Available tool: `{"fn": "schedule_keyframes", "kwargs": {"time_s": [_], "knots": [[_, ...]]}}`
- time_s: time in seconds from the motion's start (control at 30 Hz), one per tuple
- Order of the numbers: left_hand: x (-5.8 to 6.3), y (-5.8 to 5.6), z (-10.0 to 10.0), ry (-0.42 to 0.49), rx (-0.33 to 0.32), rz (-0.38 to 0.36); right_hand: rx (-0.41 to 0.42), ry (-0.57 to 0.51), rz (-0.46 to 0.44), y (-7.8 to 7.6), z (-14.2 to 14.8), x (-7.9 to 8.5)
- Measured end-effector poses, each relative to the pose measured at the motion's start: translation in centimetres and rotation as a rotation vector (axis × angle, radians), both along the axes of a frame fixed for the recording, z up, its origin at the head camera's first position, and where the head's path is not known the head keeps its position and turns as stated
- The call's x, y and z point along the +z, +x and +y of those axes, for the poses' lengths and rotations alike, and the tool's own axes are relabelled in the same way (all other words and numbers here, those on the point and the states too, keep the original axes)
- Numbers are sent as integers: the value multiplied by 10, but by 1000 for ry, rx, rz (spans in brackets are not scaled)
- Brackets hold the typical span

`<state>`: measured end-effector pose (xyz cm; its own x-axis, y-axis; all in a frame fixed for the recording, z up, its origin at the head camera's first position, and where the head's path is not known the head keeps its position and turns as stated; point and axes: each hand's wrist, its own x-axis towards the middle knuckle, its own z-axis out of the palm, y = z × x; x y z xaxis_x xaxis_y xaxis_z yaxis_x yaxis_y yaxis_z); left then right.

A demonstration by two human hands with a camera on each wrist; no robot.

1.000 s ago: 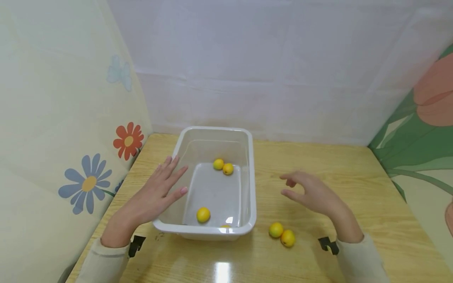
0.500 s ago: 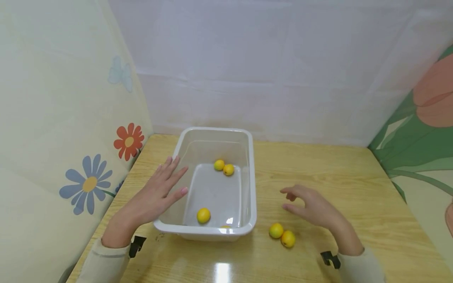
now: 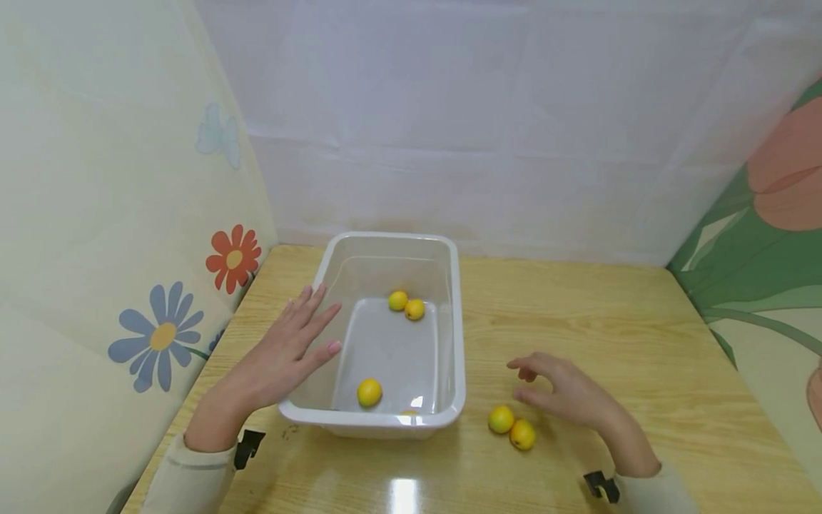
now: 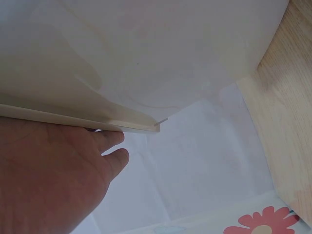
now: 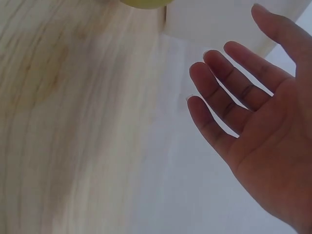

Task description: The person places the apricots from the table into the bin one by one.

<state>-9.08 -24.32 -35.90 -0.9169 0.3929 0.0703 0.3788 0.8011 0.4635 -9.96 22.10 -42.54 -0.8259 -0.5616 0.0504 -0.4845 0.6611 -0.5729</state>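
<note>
My left hand [image 3: 279, 353] lies across the left rim of a light grey plastic tub [image 3: 459, 343], its fingers spread. In the left wrist view, that hand [image 4: 63, 170] is against the tub's rim [image 4: 73, 119] from outside. Two small yellow fruits, a greenish one [image 3: 501, 419] and a more orange one [image 3: 523, 434], sit touching on the table right of the tub. Just above and behind them hovers my right hand [image 3: 568, 392], fingers loosely bent and holding nothing. The right wrist view shows that hand's palm [image 5: 273, 131] bare, with one fruit [image 5: 146, 3] cut off at the top edge.
Inside the tub, two yellow fruits [image 3: 407, 305] lie together near the far end and one [image 3: 369, 392] near the front. Another [image 3: 409, 412] is mostly hidden by the front rim. The wooden table [image 3: 616, 307] meets a white cloth wall [image 3: 488, 143] behind.
My right hand has come down and nearer to me, closer to the two fruits on the table. The left hand stays on the tub's rim.
</note>
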Motion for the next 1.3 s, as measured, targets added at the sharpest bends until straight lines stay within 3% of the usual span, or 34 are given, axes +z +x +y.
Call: {"fn": "schedule_keyframes", "kwargs": {"time_s": [0.73, 1.3], "knots": [[0, 0, 0, -1, -3, 13, 80, 2, -57, 6, -3, -16], [0, 0, 0, 1, -1, 16, 102, 80, -79, 5, -9, -21]]}}
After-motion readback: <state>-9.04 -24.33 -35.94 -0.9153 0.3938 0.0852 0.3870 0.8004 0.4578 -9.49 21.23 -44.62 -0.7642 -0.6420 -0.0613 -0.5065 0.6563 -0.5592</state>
